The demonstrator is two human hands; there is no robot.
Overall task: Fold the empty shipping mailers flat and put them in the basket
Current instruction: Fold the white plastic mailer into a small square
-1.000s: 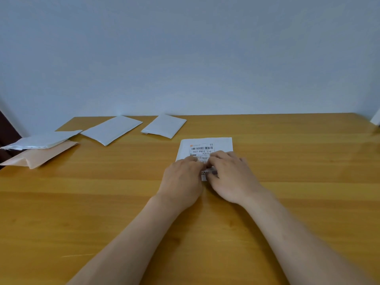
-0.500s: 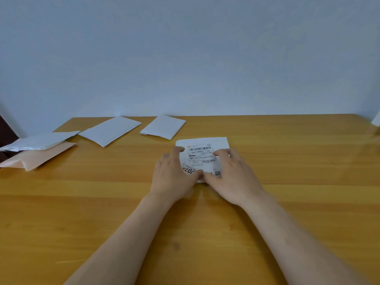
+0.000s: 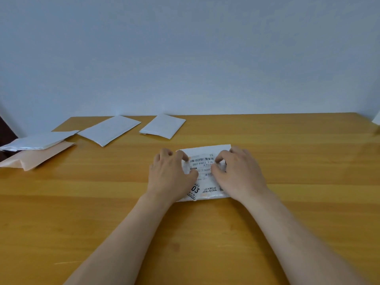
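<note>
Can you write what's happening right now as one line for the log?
step: folding | labelled mailer: on table | left grip: holds its left side | right grip: holds its right side | basket: not seen

Head view, looking forward-down over table [image 3: 287, 233] toward wall [image 3: 185, 58]

A plain, pale blue-grey wall [image 3: 185, 48] fills the upper half of the view, unmarked and evenly lit by soft, diffuse light. Below it, a honey-coloured wooden surface [image 3: 298, 161] with long horizontal grain runs the full width, its varnish carrying a faint sheen. A dark strip [image 3: 5, 128] shows at the far left edge, beside the wall.
</note>
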